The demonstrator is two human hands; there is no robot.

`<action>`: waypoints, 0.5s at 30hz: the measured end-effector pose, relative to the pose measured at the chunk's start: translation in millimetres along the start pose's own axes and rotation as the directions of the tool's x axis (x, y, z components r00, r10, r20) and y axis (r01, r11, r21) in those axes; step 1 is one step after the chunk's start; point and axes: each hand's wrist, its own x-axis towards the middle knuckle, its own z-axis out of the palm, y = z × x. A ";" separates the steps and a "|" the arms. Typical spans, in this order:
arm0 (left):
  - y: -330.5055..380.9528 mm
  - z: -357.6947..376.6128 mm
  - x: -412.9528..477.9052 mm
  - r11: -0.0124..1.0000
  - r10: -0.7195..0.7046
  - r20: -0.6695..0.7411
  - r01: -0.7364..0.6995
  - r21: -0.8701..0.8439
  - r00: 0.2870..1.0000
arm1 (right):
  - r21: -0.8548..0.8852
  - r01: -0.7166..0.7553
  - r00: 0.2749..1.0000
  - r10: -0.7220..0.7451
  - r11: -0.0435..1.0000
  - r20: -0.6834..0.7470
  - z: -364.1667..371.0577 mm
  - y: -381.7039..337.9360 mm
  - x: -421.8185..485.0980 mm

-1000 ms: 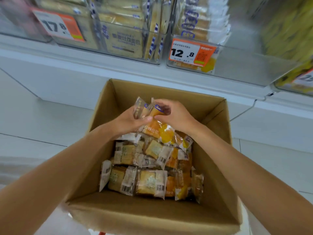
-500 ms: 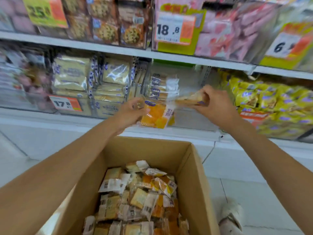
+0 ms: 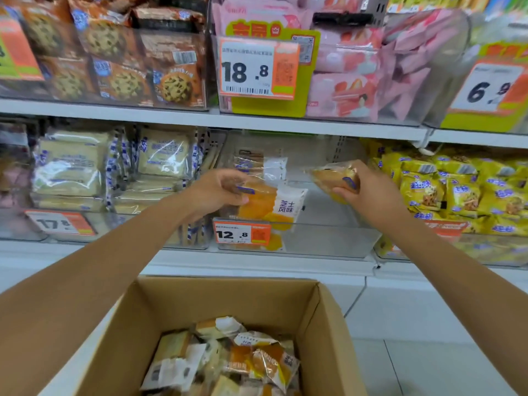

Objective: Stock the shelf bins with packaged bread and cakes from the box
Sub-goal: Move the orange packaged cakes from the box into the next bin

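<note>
**Two cake packs held up at the 12.8 bin**

Both arms reach forward over the open cardboard box [image 3: 228,298] to the middle shelf. The left hand [image 3: 220,192] has its fingers and thumb curled round the top edge of an orange-and-white cake pack [image 3: 274,202], which hangs in front of the clear bin [image 3: 328,241], just above the 12.8 price tag [image 3: 241,234]. The right hand [image 3: 368,190] pinches a second cake pack [image 3: 328,177] by one end, holding it tilted at the bin's open top; this pack is blurred, so its print cannot be read. A few packs already stand at the back left of the bin. More wrapped breads and cakes [image 3: 243,358] lie heaped in the box below. Cream bread packs [image 3: 163,155] fill the bin to the left and yellow packs [image 3: 457,190] the bin to the right. Cookie packs [image 3: 123,78] and pink packs [image 3: 348,90] sit on the shelf above.
</note>
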 end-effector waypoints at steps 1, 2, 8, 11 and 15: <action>0.6 -4.6 0.4 0.988 0.040 0.007 -0.041 0.150 0.999 | 0.002 0.004 1.000 -0.004 1.000 0.010 2.1 0.4 1.0; 1.9 -9.2 2.2 0.946 0.055 0.025 -0.060 0.318 0.998 | 0.007 0.009 1.000 -0.009 1.000 0.018 3.9 1.2 2.3; 33.7 8.4 -0.7 0.304 0.142 0.137 -0.175 0.936 0.980 | 0.020 -0.015 0.998 0.014 1.000 0.055 11.1 1.9 5.1; 19.5 54.6 -4.9 0.300 0.150 0.228 -0.264 0.917 0.962 | 0.027 -0.036 0.997 0.034 0.999 0.069 14.4 3.9 4.6; -5.0 51.0 3.0 0.272 0.153 0.253 -0.287 0.919 0.955 | 0.012 -0.020 0.996 0.018 1.000 0.089 17.3 7.7 2.5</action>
